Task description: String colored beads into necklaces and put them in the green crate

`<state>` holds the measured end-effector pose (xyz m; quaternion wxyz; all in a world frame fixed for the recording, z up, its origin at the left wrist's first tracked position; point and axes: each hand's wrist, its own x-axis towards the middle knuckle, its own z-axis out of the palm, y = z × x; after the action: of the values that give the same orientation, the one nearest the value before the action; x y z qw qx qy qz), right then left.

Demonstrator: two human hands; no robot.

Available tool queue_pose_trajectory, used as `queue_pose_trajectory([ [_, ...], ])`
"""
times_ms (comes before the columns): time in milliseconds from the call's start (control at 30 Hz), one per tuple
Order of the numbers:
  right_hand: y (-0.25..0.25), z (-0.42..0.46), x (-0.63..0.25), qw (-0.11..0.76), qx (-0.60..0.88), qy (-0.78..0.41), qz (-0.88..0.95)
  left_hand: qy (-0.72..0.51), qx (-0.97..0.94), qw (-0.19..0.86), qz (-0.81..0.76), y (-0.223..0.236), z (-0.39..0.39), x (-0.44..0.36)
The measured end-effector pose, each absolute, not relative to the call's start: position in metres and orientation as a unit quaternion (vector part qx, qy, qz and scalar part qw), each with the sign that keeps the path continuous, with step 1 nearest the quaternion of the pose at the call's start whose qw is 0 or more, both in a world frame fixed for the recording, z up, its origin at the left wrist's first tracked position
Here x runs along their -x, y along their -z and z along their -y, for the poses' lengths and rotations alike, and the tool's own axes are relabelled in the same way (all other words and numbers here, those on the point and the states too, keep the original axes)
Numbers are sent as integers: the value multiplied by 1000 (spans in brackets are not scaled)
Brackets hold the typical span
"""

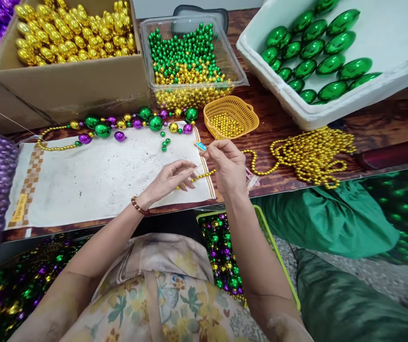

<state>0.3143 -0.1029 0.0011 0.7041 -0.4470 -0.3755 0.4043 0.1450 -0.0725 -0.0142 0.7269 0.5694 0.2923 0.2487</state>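
Observation:
My left hand (177,176), with a brown bead bracelet at the wrist, is over the right part of a white towel (100,171). Its fingertips are closed on a thin needle (183,154) that points up and left. Beside it my right hand (229,164) is pinched; what lies between its fingers is too small to make out. A small blue tag (200,146) shows by those fingertips. Below the hands runs a gold bead string (205,175). A few loose green beads (164,146) lie on the towel. Along its far edge stretches a strand of green, purple and gold beads (156,123).
Behind stand a cardboard box (75,90) of gold beads, a clear tub (193,88) of green and gold beads, an orange basket (250,116) and a foam box (310,116) with green ovals. Gold bead strings (314,154) lie right; a green-rimmed crate (278,256) is below.

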Motion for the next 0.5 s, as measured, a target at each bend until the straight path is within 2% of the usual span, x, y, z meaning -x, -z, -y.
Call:
queue_pose_trajectory([
  [133, -17, 104, -311, 667, 474, -359, 449, -305, -595, 698, -257, -10, 65, -154],
  [233, -21, 100, -311, 687, 473, -338, 435, -339, -607, 674, -250, -32, 61, -159],
  [333, -16, 96, -310, 702, 428, -388, 417, -365, -586, 675, -259, -53, 56, -161],
  [500, 6, 97, -306, 565, 406, -509, 506, -412, -579, 646, -279, -79, 40, -161],
])
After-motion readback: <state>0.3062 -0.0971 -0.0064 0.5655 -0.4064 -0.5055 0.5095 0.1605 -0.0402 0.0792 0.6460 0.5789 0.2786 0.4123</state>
